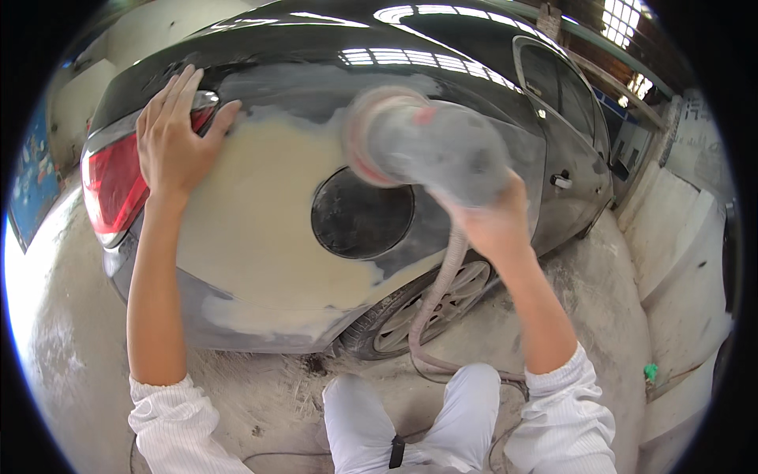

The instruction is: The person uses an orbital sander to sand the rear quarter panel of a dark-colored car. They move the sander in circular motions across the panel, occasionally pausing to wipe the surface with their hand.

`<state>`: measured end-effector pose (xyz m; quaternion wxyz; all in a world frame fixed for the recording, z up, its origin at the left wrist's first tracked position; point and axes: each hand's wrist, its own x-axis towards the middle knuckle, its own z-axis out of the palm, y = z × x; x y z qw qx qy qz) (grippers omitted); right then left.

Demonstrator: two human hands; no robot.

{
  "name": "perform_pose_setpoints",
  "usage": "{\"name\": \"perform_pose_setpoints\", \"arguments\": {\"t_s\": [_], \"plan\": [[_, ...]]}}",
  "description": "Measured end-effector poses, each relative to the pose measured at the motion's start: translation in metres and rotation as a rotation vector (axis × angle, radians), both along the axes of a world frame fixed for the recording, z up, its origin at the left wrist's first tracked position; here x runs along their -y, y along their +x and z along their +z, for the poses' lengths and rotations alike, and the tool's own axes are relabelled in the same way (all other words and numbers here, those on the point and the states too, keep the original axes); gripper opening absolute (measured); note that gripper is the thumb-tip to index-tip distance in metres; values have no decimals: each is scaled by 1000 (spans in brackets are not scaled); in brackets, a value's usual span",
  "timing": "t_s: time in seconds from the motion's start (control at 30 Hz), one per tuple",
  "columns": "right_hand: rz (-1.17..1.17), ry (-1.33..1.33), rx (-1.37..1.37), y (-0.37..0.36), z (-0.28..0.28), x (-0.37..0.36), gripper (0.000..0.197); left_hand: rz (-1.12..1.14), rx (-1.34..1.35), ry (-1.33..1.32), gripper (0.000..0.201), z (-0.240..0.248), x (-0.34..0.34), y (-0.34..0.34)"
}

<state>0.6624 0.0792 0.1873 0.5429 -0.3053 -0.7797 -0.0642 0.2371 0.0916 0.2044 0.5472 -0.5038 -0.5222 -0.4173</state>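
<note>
My right hand (pixel 497 217) is wrapped round the body of a grey orbital sander (pixel 438 146), which is smeared by motion. Its round reddish pad is at the upper part of the rear panel of a dark car (pixel 292 83), right of a broad cream filler patch (pixel 260 197); whether the pad touches the panel I cannot tell. A ribbed hose (pixel 438 296) hangs from the tool toward the floor. With fingers stretched out, my left hand (pixel 178 134) lies flat on the car's upper corner beside the red tail light (pixel 116 182). A round black fuel flap (pixel 363 212) lies below the sander.
Under the panel is the rear wheel (pixel 430 308), with the hose running past it. Cables trail over the dusty floor (pixel 260 387) near my knees. To the right stand pale wall panels (pixel 679 237), and a blue board (pixel 35 174) is at the far left.
</note>
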Motion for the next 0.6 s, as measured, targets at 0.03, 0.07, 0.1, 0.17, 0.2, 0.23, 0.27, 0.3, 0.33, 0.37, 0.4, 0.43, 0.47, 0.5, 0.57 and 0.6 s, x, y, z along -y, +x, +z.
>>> {"name": "perform_pose_setpoints", "arguments": {"t_s": [0.03, 0.07, 0.1, 0.17, 0.2, 0.23, 0.27, 0.3, 0.33, 0.37, 0.4, 0.43, 0.47, 0.5, 0.57, 0.6], "plan": [[-56, -37, 63, -12, 3, 7, 40, 11, 10, -2, 73, 1, 0, 0], [-85, -34, 120, -31, 6, 15, 43, -7, 0, -4, 67, 1, -1, -3], [-120, -68, 227, -46, 10, 25, 47, -25, -7, -3, 64, 2, -1, -5], [-159, -158, 317, -77, 18, 33, 50, -56, -19, 0, 60, 1, -3, -11], [-136, -149, 336, -83, 19, 37, 47, -44, -29, 7, 59, 0, -4, -15], [-117, -167, 332, -84, 19, 38, 45, -11, -19, -8, 58, -1, -5, -18], [-129, -220, 339, -79, 17, 36, 45, -29, -40, 4, 57, -3, -6, -21], [-116, -226, 337, -71, 13, 32, 45, -11, -52, 0, 58, -5, -7, -23], [-158, -256, 293, -59, 5, 28, 45, -27, -64, 1, 58, -6, -9, -24], [-185, -259, 248, -41, -3, 25, 46, -13, -52, -2, 58, -7, -9, -25], [-164, -179, 188, -23, -10, 19, 47, -29, -61, 6, 59, -8, -10, -25], [-195, -228, 118, -6, -17, 11, 44, -28, -58, 7, 60, -8, -9, -24], [-193, -172, 109, 12, -21, 2, 49, -33, -37, 12, 62, -9, -9, -23], [-159, -119, 6, 32, -25, -3, 44, -13, -54, 8, 64, -8, -9, -22], [-59, -177, -190, 63, -31, -16, 41, 6, -52, 17, 68, -8, -8, -18], [21, -132, -212, 77, -32, -22, 41, 28, -57, 8, 74, -8, -8, -17]]}}
